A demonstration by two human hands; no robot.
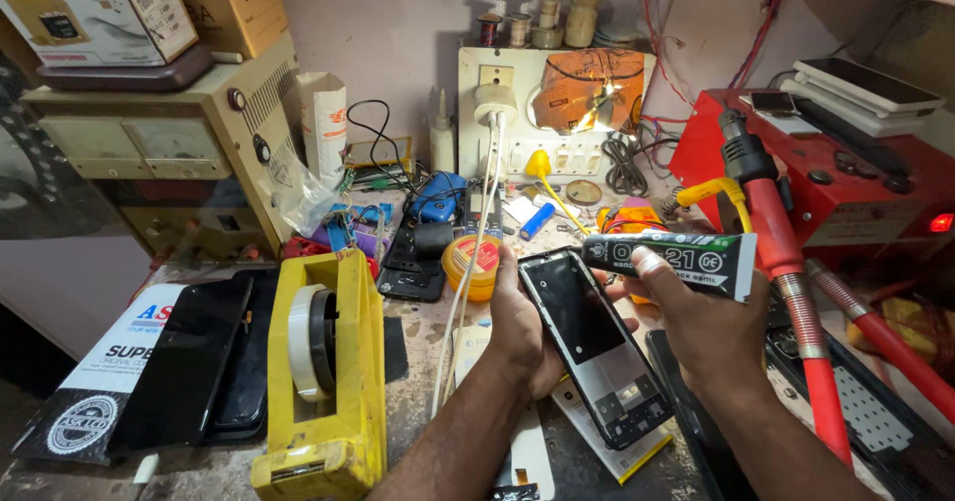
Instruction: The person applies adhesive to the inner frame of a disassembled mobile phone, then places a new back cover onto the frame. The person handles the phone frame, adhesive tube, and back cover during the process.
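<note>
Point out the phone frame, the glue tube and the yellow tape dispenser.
phone frame (587, 332), head view, on its dark upper panel.
glue tube (696, 260), head view, on its black body.
yellow tape dispenser (348, 362), head view, on its side wall.

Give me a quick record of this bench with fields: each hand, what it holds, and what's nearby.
left hand: holds opened phone frame, back side up
right hand: holds black glue tube, nozzle end over the phone's top
left of hands: yellow tape dispenser
right of hands: red hot-air tool
behind: round yellow tin, white cable
</note>
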